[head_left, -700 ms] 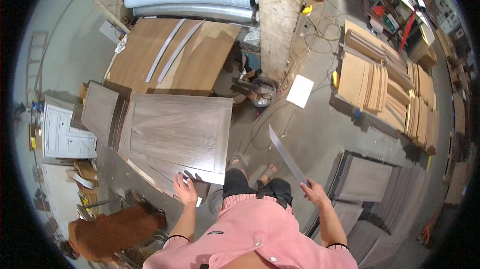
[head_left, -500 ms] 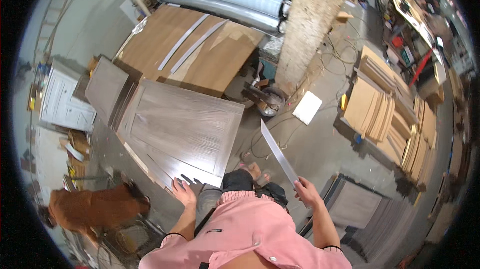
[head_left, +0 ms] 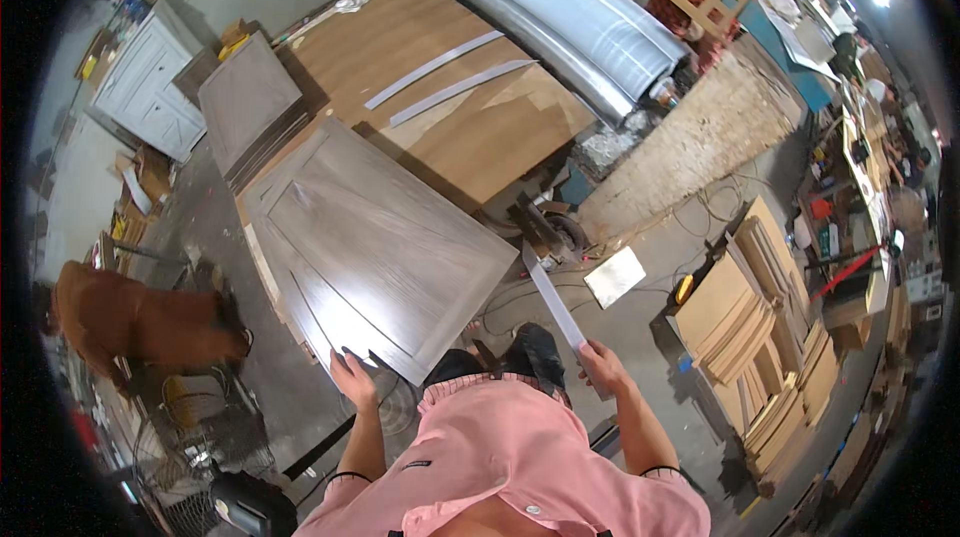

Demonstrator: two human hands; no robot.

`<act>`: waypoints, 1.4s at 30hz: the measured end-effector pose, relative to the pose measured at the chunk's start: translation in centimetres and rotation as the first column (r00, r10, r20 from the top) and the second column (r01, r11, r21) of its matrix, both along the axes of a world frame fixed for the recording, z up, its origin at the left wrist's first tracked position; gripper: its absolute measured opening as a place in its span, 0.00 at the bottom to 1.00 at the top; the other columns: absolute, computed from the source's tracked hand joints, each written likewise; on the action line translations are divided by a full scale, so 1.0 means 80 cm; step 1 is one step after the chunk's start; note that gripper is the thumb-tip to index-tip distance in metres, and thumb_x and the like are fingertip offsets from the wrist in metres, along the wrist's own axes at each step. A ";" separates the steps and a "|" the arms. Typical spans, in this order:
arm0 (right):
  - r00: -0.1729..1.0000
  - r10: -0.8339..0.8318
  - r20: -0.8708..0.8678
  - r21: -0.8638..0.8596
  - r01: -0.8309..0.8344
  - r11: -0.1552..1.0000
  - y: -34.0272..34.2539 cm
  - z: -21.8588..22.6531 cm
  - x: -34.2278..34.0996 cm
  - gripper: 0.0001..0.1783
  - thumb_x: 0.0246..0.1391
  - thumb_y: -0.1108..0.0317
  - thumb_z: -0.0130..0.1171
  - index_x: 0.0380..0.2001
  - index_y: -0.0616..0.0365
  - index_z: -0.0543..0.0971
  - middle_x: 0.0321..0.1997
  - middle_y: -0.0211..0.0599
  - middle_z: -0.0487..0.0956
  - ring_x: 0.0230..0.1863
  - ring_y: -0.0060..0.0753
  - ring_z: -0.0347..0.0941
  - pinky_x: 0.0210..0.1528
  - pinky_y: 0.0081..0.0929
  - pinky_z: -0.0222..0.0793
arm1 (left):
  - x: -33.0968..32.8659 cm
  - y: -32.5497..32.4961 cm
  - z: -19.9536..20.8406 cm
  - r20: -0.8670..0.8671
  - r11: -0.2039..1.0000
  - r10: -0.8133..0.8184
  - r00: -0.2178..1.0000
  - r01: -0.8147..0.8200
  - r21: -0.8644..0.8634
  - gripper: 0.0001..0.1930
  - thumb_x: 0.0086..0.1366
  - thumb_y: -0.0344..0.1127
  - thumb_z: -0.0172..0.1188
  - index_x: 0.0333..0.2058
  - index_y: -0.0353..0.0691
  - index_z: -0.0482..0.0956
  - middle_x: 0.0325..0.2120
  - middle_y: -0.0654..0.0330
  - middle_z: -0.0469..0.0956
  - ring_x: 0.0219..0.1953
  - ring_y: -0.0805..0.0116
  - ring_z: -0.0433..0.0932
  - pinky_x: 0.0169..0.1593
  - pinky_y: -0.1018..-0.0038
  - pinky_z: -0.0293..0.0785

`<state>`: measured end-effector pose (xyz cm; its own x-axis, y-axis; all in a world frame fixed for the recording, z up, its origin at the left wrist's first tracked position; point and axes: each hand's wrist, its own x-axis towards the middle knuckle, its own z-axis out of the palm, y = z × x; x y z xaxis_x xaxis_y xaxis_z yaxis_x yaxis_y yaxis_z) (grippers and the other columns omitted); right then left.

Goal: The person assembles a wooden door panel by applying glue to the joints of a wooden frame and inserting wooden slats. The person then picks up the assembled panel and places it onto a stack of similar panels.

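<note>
A large grey wood-grain cabinet panel [head_left: 390,247] with a recessed frame lies in front of me, light glaring off its near part. My left hand [head_left: 355,383] is at its near left edge, fingers stretched out and apart. Whether the fingertips touch the panel, I cannot tell. My right hand [head_left: 604,369] is closed round the lower end of a long, flat, pale grey strip [head_left: 556,307]. The strip points away from me, beside the panel's right corner. Two similar strips [head_left: 435,71] lie farther off on a brown sheet [head_left: 480,152].
Stacked grey panels [head_left: 250,102] stand at the left, near a white cabinet [head_left: 150,82]. Film-wrapped rolls [head_left: 560,12] lie at the back. Cut boards [head_left: 745,337] are piled at the right. A white sheet [head_left: 615,277] and cables are on the floor. A person in brown [head_left: 150,322] bends at the left.
My view has turned, so the surroundings sit differently in it. My right hand still holds the strip, and my left hand stays by the panel's near edge.
</note>
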<state>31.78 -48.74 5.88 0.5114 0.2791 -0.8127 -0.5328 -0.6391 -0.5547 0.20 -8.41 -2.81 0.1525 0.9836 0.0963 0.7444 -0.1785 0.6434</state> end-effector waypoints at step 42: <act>0.746 0.361 0.559 -0.088 -0.380 0.921 -0.163 -0.028 0.223 0.33 0.55 0.47 0.63 0.58 0.56 0.75 0.42 0.58 0.82 0.47 0.59 0.80 0.49 0.45 0.76 | 0.064 -0.315 -0.073 0.103 0.453 0.362 0.926 -0.079 -0.888 0.21 0.70 0.55 0.56 0.46 0.42 0.76 0.38 0.64 0.80 0.31 0.71 0.76 0.27 0.74 0.66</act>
<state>49.62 -61.74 3.65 0.7198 0.5614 -0.4083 0.1489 -0.6994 -0.6990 5.31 -33.60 -8.68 0.0283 0.5798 -0.8143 0.4669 0.7126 0.5236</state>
